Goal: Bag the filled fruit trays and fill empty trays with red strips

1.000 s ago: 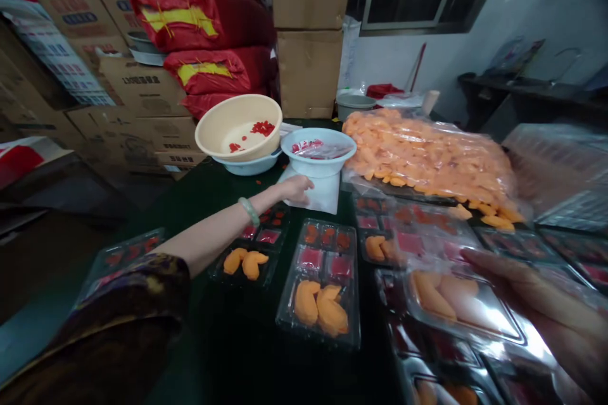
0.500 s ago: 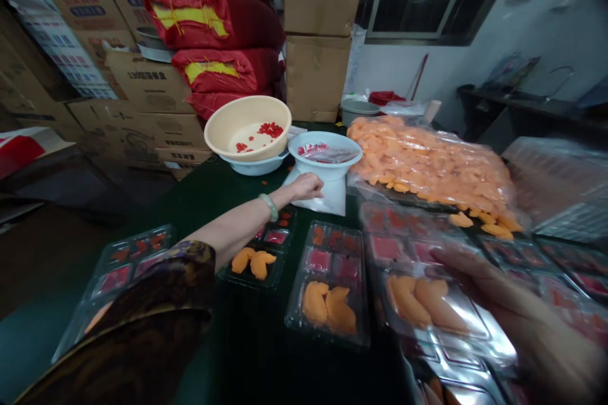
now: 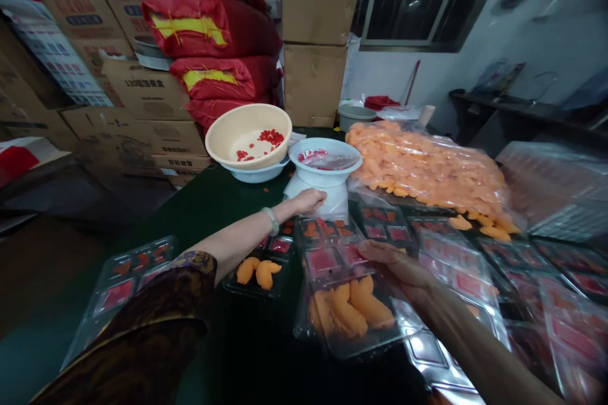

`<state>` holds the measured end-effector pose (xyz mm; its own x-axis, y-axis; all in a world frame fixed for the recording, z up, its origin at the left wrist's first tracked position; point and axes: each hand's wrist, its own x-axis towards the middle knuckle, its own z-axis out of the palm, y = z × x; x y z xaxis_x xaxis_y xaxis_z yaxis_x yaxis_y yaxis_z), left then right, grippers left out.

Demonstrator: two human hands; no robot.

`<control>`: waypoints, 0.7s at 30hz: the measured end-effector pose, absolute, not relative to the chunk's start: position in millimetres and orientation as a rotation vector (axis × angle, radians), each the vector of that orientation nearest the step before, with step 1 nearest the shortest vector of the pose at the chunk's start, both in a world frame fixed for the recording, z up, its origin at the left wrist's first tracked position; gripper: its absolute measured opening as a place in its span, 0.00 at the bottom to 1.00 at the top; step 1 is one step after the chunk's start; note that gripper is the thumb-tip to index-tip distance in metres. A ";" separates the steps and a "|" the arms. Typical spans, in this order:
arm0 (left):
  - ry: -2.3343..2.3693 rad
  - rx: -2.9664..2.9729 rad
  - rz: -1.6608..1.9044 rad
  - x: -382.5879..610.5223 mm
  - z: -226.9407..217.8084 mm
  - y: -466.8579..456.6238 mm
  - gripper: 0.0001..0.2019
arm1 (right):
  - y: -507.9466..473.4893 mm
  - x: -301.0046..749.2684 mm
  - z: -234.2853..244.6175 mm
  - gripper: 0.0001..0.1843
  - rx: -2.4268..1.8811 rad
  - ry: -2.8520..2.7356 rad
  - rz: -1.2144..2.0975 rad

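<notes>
My right hand (image 3: pixel 394 262) grips the right edge of a clear plastic tray (image 3: pixel 349 342), thumb near its red packets. This tray holds orange folded pieces (image 3: pixel 365 307) like fortune cookies, and overlaps another filled tray beneath it. My left hand (image 3: pixel 311 200), a green bangle on its wrist, is closed in a fist against white plastic (image 3: pixel 336 204) below the light-blue bowl (image 3: pixel 325 172). Whether anything is in that fist is hidden. Under my left forearm lies a tray with two orange pieces (image 3: pixel 259 272); another filled tray (image 3: pixel 118 291) is partly behind my sleeve.
A cream basin (image 3: pixel 223 133) with red bits stands at the back. Behind the trays on the right lies a big clear bag of orange pieces (image 3: pixel 427 168). More trays (image 3: pixel 460 278) crowd the right side. Cartons (image 3: pixel 142 92) and red sacks (image 3: pixel 213 28) are stacked beyond the table.
My right hand has moved left with the tray, from the right-hand trays to above the middle one. My left hand has stayed in a fist at the same spot.
</notes>
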<state>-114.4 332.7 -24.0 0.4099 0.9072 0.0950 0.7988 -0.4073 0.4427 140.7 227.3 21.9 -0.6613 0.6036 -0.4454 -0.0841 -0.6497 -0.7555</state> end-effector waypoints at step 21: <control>1.110 2.751 0.425 -74.3 80.3 171.6 0.08 | 114.0 160.8 41.7 0.26 -0.920 -1.233 2.087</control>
<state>-74.3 171.6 80.3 0.6871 0.6970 0.2053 0.6560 -0.7166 0.2370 160.8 114.0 41.7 -0.6198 0.7325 -0.2817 -0.1069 -0.4344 -0.8944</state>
